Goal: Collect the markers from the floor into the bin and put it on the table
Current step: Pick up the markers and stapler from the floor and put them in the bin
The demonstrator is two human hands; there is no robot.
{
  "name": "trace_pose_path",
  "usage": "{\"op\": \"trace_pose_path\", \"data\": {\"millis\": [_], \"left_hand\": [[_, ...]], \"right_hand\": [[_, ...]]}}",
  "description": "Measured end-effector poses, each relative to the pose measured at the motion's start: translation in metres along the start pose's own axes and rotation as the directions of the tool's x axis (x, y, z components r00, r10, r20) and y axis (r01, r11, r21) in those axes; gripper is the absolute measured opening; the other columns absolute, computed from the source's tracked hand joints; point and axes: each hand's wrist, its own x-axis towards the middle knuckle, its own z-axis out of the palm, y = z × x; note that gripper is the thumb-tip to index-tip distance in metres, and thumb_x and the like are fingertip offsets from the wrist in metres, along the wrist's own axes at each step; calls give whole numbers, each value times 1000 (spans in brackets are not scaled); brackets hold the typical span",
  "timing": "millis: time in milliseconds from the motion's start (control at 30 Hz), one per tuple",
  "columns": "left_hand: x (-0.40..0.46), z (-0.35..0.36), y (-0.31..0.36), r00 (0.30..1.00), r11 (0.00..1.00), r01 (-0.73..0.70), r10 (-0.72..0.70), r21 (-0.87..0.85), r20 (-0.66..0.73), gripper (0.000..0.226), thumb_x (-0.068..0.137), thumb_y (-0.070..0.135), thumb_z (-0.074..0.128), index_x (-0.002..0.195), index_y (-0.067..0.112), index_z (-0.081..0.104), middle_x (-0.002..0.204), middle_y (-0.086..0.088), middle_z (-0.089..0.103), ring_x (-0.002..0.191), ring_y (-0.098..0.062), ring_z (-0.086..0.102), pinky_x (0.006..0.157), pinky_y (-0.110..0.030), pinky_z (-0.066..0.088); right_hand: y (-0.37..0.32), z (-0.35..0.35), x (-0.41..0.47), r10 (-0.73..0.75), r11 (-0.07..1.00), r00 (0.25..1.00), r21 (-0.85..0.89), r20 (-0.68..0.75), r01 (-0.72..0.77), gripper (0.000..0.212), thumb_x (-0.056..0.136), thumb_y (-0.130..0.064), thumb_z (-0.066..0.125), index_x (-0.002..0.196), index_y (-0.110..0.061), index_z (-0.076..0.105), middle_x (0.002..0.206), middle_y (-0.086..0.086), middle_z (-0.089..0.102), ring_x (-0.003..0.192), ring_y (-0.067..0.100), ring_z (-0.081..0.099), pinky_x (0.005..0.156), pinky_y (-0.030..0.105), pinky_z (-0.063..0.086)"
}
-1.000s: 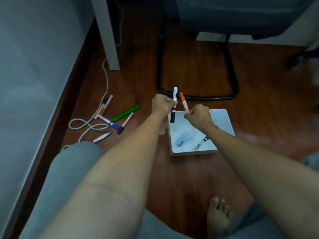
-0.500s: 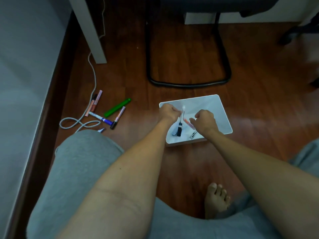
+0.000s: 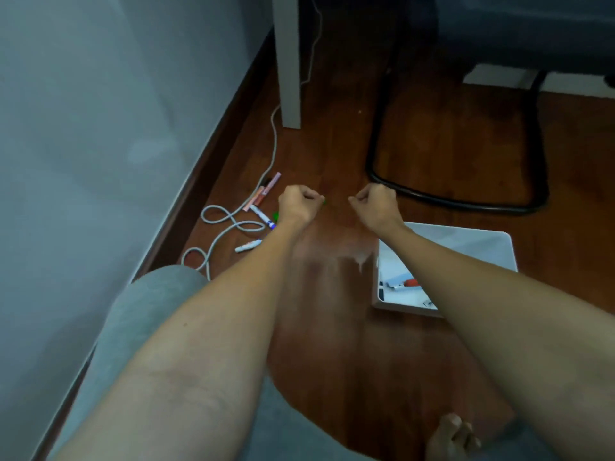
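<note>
Markers (image 3: 404, 283) just dropped into the bin (image 3: 466, 234); both hands, left (image 3: 299, 204) and right (image 3: 376, 204), loosely curled and empty, head for the floor cluster (image 3: 261, 212).

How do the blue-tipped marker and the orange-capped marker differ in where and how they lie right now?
The blue-tipped marker lies on the bare wooden floor beside the grey cable; the orange-capped marker lies inside the white bin. The blue-tipped marker is near the left hand; the orange-capped marker is partly hidden behind the right forearm. Both lie flat, and neither is held.
</note>
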Motion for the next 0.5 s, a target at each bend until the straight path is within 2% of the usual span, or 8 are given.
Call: {"op": "trace_pose_path", "data": {"millis": [33,133,167,233,333,433,500], "left_hand": [[3,-13,-9,1000,1000,11,-10,14,-23,8,83,15,71,78,9,73,94,-21,75,74,-30,71,71,-27,59],[11,-50,-43,995,995,64,-57,80,-87,15,86,11,67,92,0,75,100,-17,74,95,-26,70,83,-25,52],[12,-60,-54,991,993,82,-72,86,-108,15,85,9,66,93,0,75,100,-18,74,96,-26,70,83,-26,53],[15,-73,-80,986,988,112,-97,107,-135,15,85,4,63,93,0,75,96,-16,74,86,-21,67,77,-23,53],[19,-83,-117,977,983,143,-122,112,-176,17,84,7,67,99,1,73,93,-11,71,87,-17,65,70,-13,44],[25,-82,-155,970,979,142,-108,144,-218,20,81,11,71,99,2,73,93,-13,74,83,-14,63,79,-20,49],[28,-76,-170,970,971,126,-79,201,-229,21,81,12,71,100,3,72,98,-14,74,88,-19,66,77,-22,46]], "right_hand": [[-9,12,4,-8,1000,1000,12,28,8,23,90,-29,68,94,-7,73,99,17,73,97,34,69,90,41,56],[-29,53,10,-32,998,994,60,107,26,22,91,-27,66,96,-8,75,106,18,74,105,34,68,94,37,53],[-32,68,10,-35,997,991,71,130,26,23,91,-27,66,98,-8,76,107,18,74,107,34,68,96,36,53],[-31,99,12,-4,996,986,91,169,-12,24,91,-26,67,101,-5,76,111,20,72,110,35,66,97,36,51],[-23,139,20,92,991,979,77,181,-108,32,91,-30,68,109,-4,74,120,20,70,117,33,64,101,35,50],[-10,172,29,168,982,972,55,164,-179,39,90,-33,70,116,-4,71,126,19,68,122,34,62,99,35,48],[-6,182,33,191,980,970,28,153,-198,43,89,-34,72,119,-5,68,128,19,66,123,34,60,99,36,48]]}}
